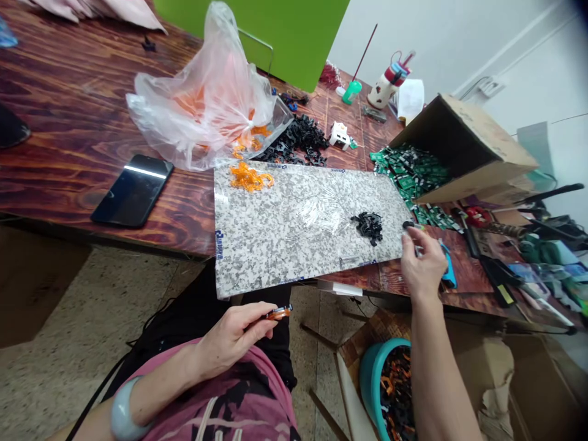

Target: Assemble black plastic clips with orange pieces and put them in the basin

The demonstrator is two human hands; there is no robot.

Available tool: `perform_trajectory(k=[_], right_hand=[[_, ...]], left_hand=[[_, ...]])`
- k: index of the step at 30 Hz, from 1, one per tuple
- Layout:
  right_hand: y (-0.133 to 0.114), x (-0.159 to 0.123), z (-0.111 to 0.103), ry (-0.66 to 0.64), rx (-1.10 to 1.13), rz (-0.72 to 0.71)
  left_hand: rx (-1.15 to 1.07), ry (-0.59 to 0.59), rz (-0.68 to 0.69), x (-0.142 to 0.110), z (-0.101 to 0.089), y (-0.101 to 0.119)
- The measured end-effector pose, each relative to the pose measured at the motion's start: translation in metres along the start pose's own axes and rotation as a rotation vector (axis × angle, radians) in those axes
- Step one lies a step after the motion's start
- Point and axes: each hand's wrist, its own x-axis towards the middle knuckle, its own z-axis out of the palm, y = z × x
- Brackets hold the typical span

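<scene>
Over the right end of a speckled stone slab (275, 245), a small dark piece (408, 225) is being pinched by the right hand (425, 263), with its fingers (420, 242) being held narrow around the piece, just beside a heap of black plastic parts (367, 225) on the slab. A small orange-and-black piece (279, 313) is being gripped between the thumb and fingers (257, 318) of the left hand (234, 334), which is being held over the person's lap, just off the slab's near edge.

A cluster of orange plastic parts (249, 177) is being kept near the slab's far left corner, and more orange parts are being held inside a clear plastic bag (206, 92) on the wooden counter (92, 122). A larger black heap (298, 141) is being left beside the bag. Green circuit boards (408, 171) are being left scattered across the counter at the mouth of a tipped cardboard box (463, 147). A black phone (133, 190) is being left on the counter to the left of the slab, and a teal bucket (374, 380) filled with black and orange parts is being kept below the right arm.
</scene>
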Motion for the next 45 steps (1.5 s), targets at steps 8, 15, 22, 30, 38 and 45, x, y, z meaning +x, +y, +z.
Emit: perform_trajectory(k=[8,15,22,30,38,45], right_hand=[[-0.123,-0.138,-0.027,-0.832,0.883,-0.459],[-0.102,-0.189,-0.001,-0.699,0.931,-0.176],[-0.02,-0.222,0.024,-0.55,0.652,0.328],[0.156,-0.214,-0.016,-0.11,0.145,0.784],[0.156,-0.173,-0.028,0.168,0.062,0.67],[0.053,-0.069,-0.001,0.097,0.243,0.133]], left_hand=[[0.077,-0.082,0.021,0.008,0.003,-0.001],[0.151,-0.285,0.002,0.014,0.014,-0.019],[0.227,-0.353,-0.117,0.022,0.037,-0.053],[0.282,-0.363,-0.113,0.023,0.023,-0.054],[0.34,-0.306,-0.122,0.018,0.023,-0.043],[0.353,-0.264,-0.117,0.019,0.023,-0.029]])
